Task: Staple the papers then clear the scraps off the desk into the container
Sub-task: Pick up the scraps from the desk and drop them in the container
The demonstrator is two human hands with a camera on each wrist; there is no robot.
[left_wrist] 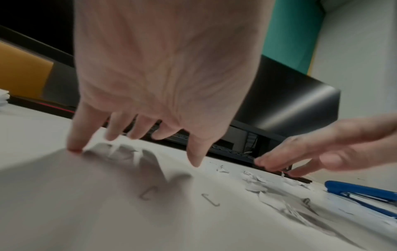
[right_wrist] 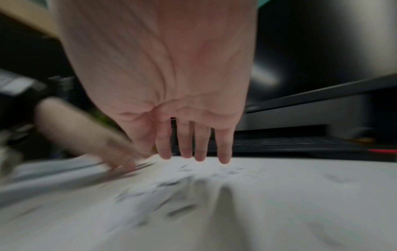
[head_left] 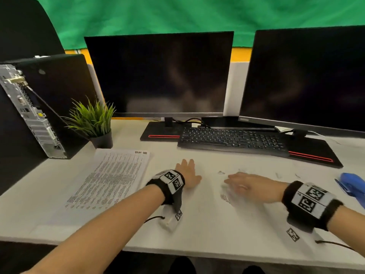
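We held both hands flat and spread above the white surface (head_left: 197,230), gripping nothing: left hand (head_left: 187,173), right hand (head_left: 250,186). Paper scraps (left_wrist: 257,185) and loose staples (left_wrist: 211,200) lay between and under them. The papers (head_left: 110,178) lay left, the blue stapler (head_left: 351,184) right.

Papers (head_left: 110,177) left on desk (head_left: 207,230); scraps (left_wrist: 255,182) centre, before keyboard (head_left: 233,139); stapler (head_left: 353,183) right; potted plant (head_left: 93,123) behind papers.
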